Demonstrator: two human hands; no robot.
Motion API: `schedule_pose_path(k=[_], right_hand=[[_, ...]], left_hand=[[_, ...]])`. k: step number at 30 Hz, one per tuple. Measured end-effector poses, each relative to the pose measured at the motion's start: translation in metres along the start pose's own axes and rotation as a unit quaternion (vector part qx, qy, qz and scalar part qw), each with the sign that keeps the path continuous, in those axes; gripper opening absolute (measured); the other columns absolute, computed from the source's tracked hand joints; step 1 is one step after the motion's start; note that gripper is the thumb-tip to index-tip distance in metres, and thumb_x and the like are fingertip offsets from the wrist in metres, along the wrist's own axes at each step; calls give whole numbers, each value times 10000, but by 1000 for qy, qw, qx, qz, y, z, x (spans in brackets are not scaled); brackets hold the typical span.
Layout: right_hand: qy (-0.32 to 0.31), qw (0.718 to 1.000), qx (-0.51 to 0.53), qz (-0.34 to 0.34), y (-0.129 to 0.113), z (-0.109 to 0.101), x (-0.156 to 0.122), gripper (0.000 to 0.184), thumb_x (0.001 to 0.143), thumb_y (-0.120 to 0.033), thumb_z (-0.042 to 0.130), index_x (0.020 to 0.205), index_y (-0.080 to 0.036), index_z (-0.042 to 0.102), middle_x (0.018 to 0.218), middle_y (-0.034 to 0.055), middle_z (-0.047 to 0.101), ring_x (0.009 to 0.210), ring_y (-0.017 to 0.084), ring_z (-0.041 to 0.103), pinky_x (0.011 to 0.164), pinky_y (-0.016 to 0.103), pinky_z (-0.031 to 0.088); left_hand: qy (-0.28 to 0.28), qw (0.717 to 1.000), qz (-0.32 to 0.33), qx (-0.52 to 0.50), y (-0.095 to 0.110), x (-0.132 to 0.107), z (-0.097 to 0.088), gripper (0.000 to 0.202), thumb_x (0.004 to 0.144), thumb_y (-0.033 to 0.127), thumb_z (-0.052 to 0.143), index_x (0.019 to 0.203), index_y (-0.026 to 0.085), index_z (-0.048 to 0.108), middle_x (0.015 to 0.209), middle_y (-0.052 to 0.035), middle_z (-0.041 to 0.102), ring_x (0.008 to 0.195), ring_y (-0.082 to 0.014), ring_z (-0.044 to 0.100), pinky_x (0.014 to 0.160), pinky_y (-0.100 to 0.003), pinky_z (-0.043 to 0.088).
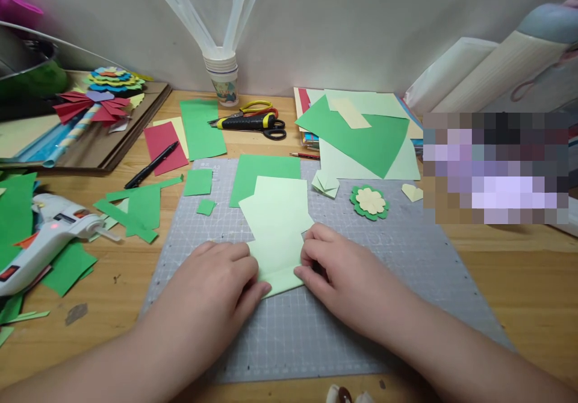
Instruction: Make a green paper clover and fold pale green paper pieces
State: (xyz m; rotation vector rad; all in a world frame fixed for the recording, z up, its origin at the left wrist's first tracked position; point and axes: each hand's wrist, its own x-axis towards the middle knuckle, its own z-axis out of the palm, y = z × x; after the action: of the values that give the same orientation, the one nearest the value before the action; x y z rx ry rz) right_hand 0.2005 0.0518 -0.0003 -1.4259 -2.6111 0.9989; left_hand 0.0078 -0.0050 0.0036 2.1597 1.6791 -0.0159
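Note:
A pale green sheet of paper (280,252) lies on the grey cutting mat (370,337), its near edge folded over in a narrow strip. My left hand (226,282) pinches the left end of that fold, thumb in front and fingers curled. At the right end, my right hand (332,264) grips the same sheet between thumb and curled fingers. Behind it are more pale green paper and a dark green sheet (246,171). To the right sit a folded pale green piece (326,185) and a layered paper flower (370,202).
A glue gun (49,234) with a red light lies among green scraps at left. Behind the mat are a black pen (152,164), a yellow-black cutter (248,121), scissors (274,131) and a paper cup (224,87) of glue sticks. Stacked paper (361,138) stands back right.

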Motion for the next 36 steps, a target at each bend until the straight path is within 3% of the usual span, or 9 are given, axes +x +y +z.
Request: schedule_pose_path(k=[8,21,27,31,33,36], right_hand=[[23,1000,-1,-3,0,4,-1,127,847,-183,541,720,-177,536,878,16,520,684,128,517,610,281,375],[14,1000,11,-5,0,2,-2,118,845,-170,521,728,-185,524,873,14,513,684,130,515,624,289,380],[15,1000,20,2,2,3,-4,137,850,-153,478,721,-191,501,870,11,494,662,124,506,605,286,383],[10,1000,24,7,5,2,-3,135,839,-153,492,709,-191,499,874,9,489,658,123,499,598,287,385],[10,1000,29,5,6,2,-2,133,835,-153,500,707,-191,498,874,7,488,658,122,498,600,286,387],[14,999,37,-1,6,2,-2,133,833,-147,505,707,-190,499,875,7,489,668,123,500,615,288,394]], left_hand=[[32,999,15,8,0,-1,1,240,846,281,531,621,194,533,679,-4,548,653,-188,495,637,-336,341],[21,997,-34,70,-2,-4,-4,218,803,398,574,710,208,521,733,-28,565,687,-254,538,606,-367,361],[23,994,-29,99,-3,-8,-5,211,807,389,581,706,210,532,732,-27,571,662,-254,546,619,-395,371],[19,995,17,95,-1,-8,-5,147,842,268,553,707,211,545,741,-14,584,685,-237,555,659,-395,381],[-3,993,73,93,2,-7,-7,102,845,155,520,821,217,597,794,-11,614,726,-225,571,690,-382,392],[-44,980,153,117,8,-9,-8,394,799,44,475,1134,216,588,882,-30,656,739,-221,589,687,-371,402]])
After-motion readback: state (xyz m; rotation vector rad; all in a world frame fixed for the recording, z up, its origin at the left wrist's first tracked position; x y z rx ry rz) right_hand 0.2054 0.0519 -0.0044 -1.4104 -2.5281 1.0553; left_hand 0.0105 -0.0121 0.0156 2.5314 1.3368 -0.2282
